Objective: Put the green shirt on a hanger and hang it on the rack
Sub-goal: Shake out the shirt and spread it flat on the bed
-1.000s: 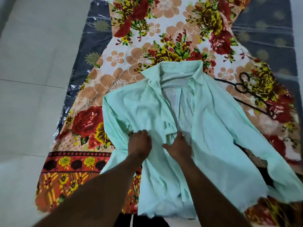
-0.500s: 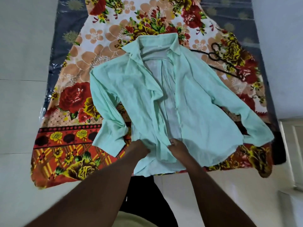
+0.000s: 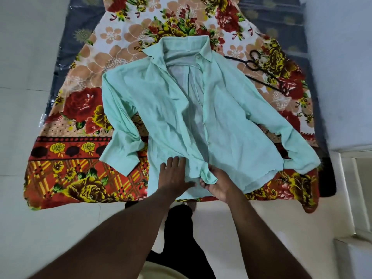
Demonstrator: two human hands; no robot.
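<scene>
The green shirt (image 3: 165, 109) is lying face up and unbuttoned on a flowered cloth (image 3: 70, 168), its collar pointing away from the person and its hem nearest them. One sleeve is bending back along the shirt's left edge, while the other is stretching out toward the right side of the cloth.

The left hand (image 3: 173, 174) is resting flat on the lower front panel, fingers straight and slightly spread, pressing the fabric down and gripping nothing. Just beside it, the right hand (image 3: 219, 184) is pinching a bunched fold of the shirt's lower front edge, thumb and fingers curling round the wad of fabric.

A black wire hanger (image 3: 253, 64) is lying on the cloth to the right of the collar, well apart from both hands. The cloth is covering a dark blue mat (image 3: 78, 37), which is sitting on a pale tiled floor (image 3: 30, 57).
</scene>
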